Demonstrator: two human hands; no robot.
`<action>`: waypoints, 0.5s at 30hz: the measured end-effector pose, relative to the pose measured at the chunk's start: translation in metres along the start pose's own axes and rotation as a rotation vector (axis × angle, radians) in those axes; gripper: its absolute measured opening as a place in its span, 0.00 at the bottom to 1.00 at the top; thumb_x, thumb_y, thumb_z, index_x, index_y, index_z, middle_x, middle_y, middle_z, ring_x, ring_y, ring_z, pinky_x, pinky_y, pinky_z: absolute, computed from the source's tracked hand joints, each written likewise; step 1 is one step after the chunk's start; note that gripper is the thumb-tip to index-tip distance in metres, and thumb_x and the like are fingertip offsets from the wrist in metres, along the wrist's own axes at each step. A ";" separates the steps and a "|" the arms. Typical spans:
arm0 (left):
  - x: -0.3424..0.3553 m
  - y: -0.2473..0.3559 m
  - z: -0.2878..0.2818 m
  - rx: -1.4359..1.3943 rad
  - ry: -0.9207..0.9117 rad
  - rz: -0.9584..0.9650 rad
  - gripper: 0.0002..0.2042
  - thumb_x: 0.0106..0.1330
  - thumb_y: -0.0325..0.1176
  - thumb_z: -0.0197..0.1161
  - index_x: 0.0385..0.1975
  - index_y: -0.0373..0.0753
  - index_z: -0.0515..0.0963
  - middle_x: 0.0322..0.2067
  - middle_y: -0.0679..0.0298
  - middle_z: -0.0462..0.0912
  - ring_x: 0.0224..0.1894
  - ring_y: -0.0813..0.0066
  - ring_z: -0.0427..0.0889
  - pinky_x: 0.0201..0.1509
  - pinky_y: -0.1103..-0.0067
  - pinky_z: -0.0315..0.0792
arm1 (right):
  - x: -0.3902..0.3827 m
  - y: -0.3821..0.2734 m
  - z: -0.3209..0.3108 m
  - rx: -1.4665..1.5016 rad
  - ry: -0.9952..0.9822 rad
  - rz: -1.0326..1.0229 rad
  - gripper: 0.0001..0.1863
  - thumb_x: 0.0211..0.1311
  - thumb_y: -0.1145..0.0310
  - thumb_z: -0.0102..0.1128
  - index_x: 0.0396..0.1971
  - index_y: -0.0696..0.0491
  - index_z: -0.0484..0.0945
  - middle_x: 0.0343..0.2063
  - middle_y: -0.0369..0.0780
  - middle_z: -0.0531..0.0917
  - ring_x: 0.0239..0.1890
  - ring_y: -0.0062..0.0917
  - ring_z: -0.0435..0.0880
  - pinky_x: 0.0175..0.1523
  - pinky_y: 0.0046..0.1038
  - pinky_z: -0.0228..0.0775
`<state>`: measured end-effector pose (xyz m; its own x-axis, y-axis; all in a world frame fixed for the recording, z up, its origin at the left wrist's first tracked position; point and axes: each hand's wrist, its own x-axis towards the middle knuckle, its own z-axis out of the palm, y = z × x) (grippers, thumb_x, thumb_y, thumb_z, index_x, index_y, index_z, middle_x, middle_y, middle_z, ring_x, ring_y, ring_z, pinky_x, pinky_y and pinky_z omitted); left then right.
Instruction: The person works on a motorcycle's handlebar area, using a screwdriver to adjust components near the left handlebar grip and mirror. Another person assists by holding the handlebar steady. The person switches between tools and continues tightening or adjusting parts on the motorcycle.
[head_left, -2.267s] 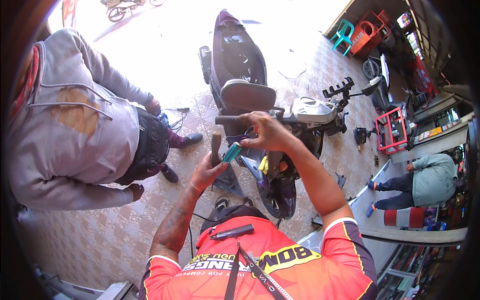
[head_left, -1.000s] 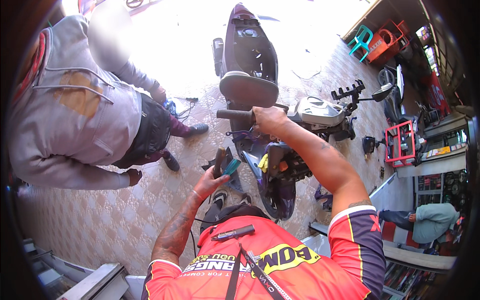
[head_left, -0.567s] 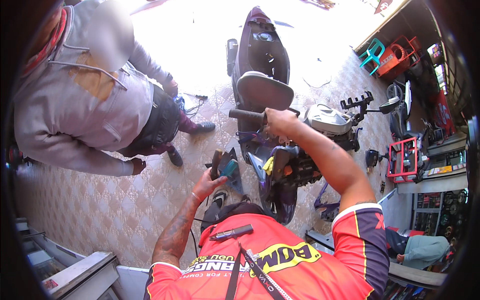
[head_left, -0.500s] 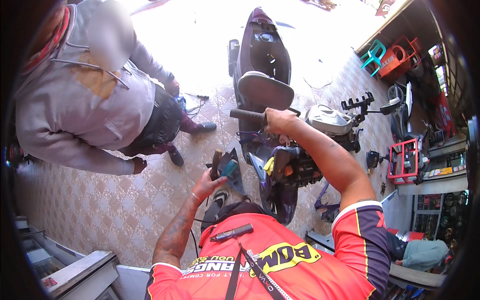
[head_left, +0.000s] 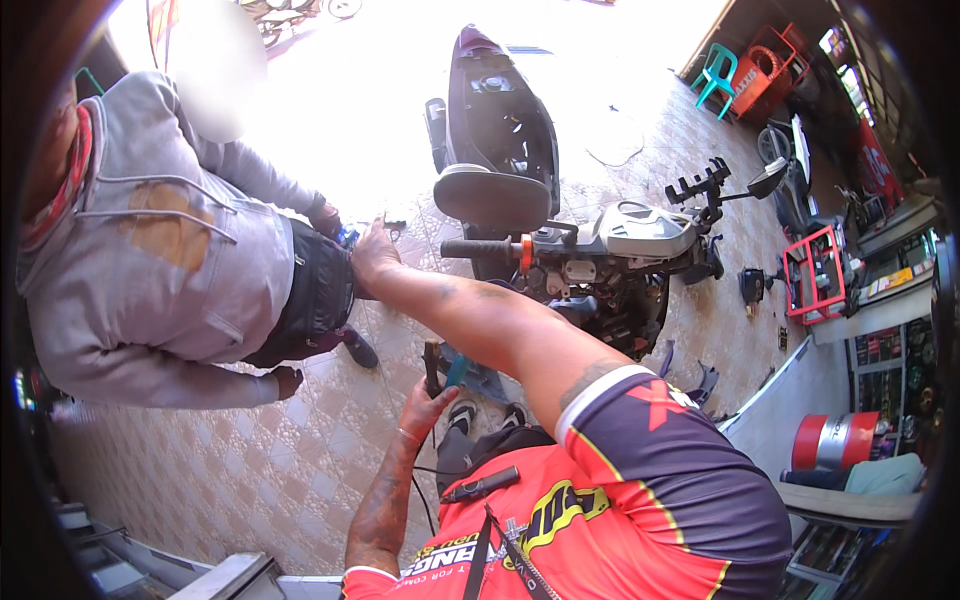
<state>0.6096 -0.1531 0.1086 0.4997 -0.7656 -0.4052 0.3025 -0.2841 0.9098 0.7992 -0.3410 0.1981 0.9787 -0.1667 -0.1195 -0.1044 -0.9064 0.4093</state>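
Note:
My left hand (head_left: pixel 428 405) is closed on a dark-handled tool (head_left: pixel 432 365) and a teal object (head_left: pixel 456 372), held low in front of my body. My right hand (head_left: pixel 374 252) is stretched across to the left, past the end of the handlebar grip (head_left: pixel 474 248), beside a person (head_left: pixel 160 260) in a grey hoodie. Its fingers point away from me, partly hidden by the back of the hand; I cannot see what, if anything, they hold. The partly stripped scooter (head_left: pixel 630 240) stands ahead, with an orange piece at the grip's inner end and its seat section (head_left: pixel 490 195) behind.
Another person (head_left: pixel 880 475) is at the lower right beside a red drum (head_left: pixel 835 438). A red rack (head_left: pixel 812 275), a teal chair (head_left: pixel 716 75) and another scooter (head_left: pixel 785 185) line the right side. Loose panels (head_left: pixel 690 385) lie on the tiled floor (head_left: pixel 180 450).
My right hand has left the handlebar grip and swung left toward the hooded person, uncovering the orange piece. My left hand still holds the tool and teal object. The view has shifted slightly.

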 end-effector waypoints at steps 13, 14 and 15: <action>-0.008 -0.029 -0.031 -0.136 0.050 -0.132 0.21 0.59 0.48 0.78 0.33 0.45 0.70 0.24 0.76 0.71 0.25 0.88 0.68 0.28 0.83 0.64 | 0.016 0.050 0.071 -0.056 -0.653 0.160 0.28 0.64 0.60 0.65 0.61 0.57 0.78 0.65 0.47 0.76 0.69 0.43 0.72 0.71 0.66 0.51; -0.008 -0.028 -0.035 -0.062 0.070 -0.203 0.22 0.59 0.49 0.78 0.32 0.45 0.70 0.24 0.76 0.71 0.25 0.88 0.67 0.28 0.83 0.63 | 0.019 0.060 0.067 -0.109 -0.744 0.167 0.32 0.64 0.53 0.63 0.63 0.57 0.75 0.67 0.46 0.74 0.70 0.40 0.70 0.71 0.63 0.53; -0.004 -0.026 -0.038 -0.070 0.049 -0.101 0.22 0.59 0.49 0.78 0.33 0.44 0.70 0.24 0.76 0.71 0.25 0.87 0.67 0.27 0.83 0.63 | 0.016 0.062 0.067 -0.140 -0.919 0.152 0.37 0.64 0.46 0.61 0.66 0.56 0.73 0.69 0.45 0.72 0.71 0.38 0.69 0.71 0.59 0.54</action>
<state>0.6308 -0.1207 0.0828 0.5024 -0.7053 -0.5002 0.4089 -0.3159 0.8561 0.7964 -0.4261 0.1614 0.4275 -0.5746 -0.6979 -0.1389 -0.8046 0.5774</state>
